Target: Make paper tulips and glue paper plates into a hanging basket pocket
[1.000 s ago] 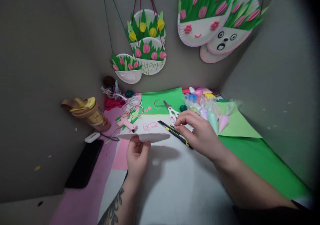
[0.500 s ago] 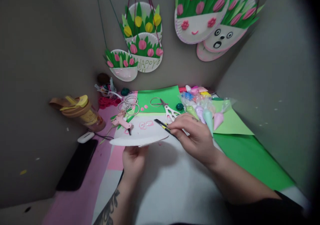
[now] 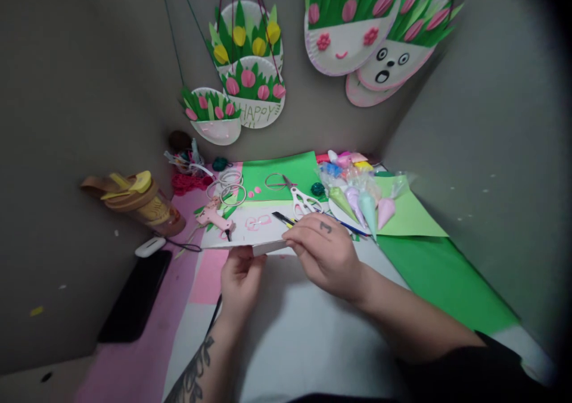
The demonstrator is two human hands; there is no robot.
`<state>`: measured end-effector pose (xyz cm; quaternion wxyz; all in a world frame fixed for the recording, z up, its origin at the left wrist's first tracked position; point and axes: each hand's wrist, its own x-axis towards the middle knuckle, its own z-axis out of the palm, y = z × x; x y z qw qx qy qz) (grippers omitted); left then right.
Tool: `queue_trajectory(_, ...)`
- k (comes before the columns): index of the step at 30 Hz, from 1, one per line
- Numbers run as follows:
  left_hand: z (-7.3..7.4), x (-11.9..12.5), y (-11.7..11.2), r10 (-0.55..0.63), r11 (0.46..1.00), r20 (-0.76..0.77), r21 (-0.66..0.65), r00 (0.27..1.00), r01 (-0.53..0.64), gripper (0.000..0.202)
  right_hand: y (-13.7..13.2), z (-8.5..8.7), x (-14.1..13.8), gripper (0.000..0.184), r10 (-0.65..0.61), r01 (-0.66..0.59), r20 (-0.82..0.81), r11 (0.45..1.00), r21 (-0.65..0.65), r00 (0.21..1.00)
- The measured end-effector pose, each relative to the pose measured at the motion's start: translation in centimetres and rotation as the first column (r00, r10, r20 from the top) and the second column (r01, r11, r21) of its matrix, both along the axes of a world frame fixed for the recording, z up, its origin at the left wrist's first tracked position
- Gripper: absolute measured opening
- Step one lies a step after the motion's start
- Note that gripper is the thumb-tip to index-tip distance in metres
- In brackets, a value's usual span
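A white paper plate (image 3: 270, 247) is seen almost edge-on, low over the work surface, and its face is mostly hidden from me. My left hand (image 3: 242, 275) is closed on its near edge, thumb toward me. At the plate's right end, my right hand (image 3: 325, 254) pinches the rim between thumb and fingers. Just behind the right fingers lies a black and yellow craft knife (image 3: 282, 219), partly covered by that hand. White scissors (image 3: 304, 203) rest farther back. To the left is a pink glue gun (image 3: 215, 217).
Piping bags of coloured clay (image 3: 357, 203) lie at the right on green paper (image 3: 411, 212). At left are a tumbler (image 3: 143, 203), an earbud case (image 3: 150, 247) and a black phone (image 3: 136, 295). Decorated plates (image 3: 254, 93) hang on the back wall.
My right hand has moved left and down onto the plate's rim. The plate has tilted, so less of its surface shows. The view has shifted slightly.
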<state>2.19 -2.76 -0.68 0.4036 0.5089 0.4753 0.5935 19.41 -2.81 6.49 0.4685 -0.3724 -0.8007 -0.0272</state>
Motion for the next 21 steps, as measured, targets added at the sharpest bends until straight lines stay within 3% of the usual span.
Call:
queue_trajectory(3, 0.2, 0.0, 0.2, 0.013, 0.999, 0.001, -0.034, 1.0, -0.013, 0.02, 0.0, 0.0, 0.5, 0.019, -0.064, 0.063, 0.007, 0.996, 0.068, 0.998)
queue_trajectory(5, 0.2, -0.2, 0.3, 0.032, 0.997, 0.008, -0.074, 0.999, -0.032, 0.019, 0.0, 0.4, 1.3, 0.017, -0.15, 0.158, -0.08, 0.982, 0.099, 0.985)
queue_trajectory(8, 0.1, -0.5, 0.6, 0.056, 0.994, 0.016, -0.1, 0.998, -0.054, 0.018, 0.3, 1.1, 2.4, 0.017, -0.25, 0.261, -0.207, 0.965, 0.029, 0.946)
queue_trajectory(11, 0.3, -0.4, 0.5, 0.038, 0.995, 0.016, -0.097, 0.999, -0.036, 0.021, 1.1, 1.1, 2.6, 0.026, -0.216, 0.199, -0.135, 0.972, -0.126, 0.967)
queue_trajectory(14, 0.9, -0.1, 0.3, 0.009, 0.994, 0.026, -0.11, 1.0, -0.006, 0.022, 1.7, 0.4, 1.8, 0.002, -0.163, 0.124, -0.128, 0.955, -0.269, 0.978)
queue_trajectory(15, 1.1, 0.0, 0.2, 0.005, 0.993, 0.027, -0.115, 1.0, -0.002, 0.022, 1.8, 0.2, 1.5, 0.01, -0.138, 0.091, -0.145, 0.952, -0.291, 0.98)
queue_trajectory(18, 1.4, 0.3, -0.1, -0.014, 0.994, 0.016, -0.112, 1.0, 0.015, 0.02, 1.6, -0.3, 0.6, 0.013, -0.065, 0.023, -0.142, 0.961, -0.277, 0.988)
queue_trajectory(21, 1.5, 0.5, -0.3, -0.034, 0.994, -0.017, -0.101, 0.999, 0.032, 0.02, 1.4, -0.5, 0.3, 0.009, -0.079, 0.054, -0.093, 0.966, -0.252, 0.992)
